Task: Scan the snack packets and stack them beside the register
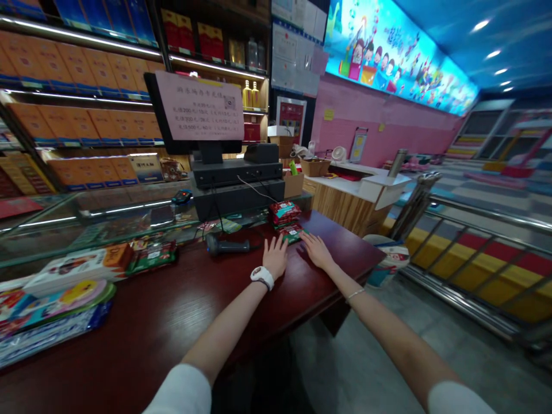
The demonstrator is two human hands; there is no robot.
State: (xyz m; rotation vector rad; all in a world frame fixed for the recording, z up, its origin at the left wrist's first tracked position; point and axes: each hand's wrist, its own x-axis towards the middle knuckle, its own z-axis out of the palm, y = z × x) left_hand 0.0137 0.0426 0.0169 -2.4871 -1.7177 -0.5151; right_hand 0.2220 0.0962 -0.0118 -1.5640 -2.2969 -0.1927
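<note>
My left hand [276,257], with a white watch [262,277] on its wrist, reaches over the dark red table [181,322] with its fingers spread. Its fingertips are at the left edge of a green and red snack packet [292,233]. On the other side, my right hand [317,250] lies with its fingers stretched out, tips at the packet's right edge. Neither hand wraps round the packet. Just behind it lies a red packet stack [284,213]. Left of my left hand rests a black barcode scanner [226,246].
Behind the packets stands a cash register [237,178] with a paper sign [200,106] on its screen. More green packets [153,257], boxes and flat colourful packages [60,305] lie at the left. A bucket [386,261] and metal railing [474,247] stand right of the table.
</note>
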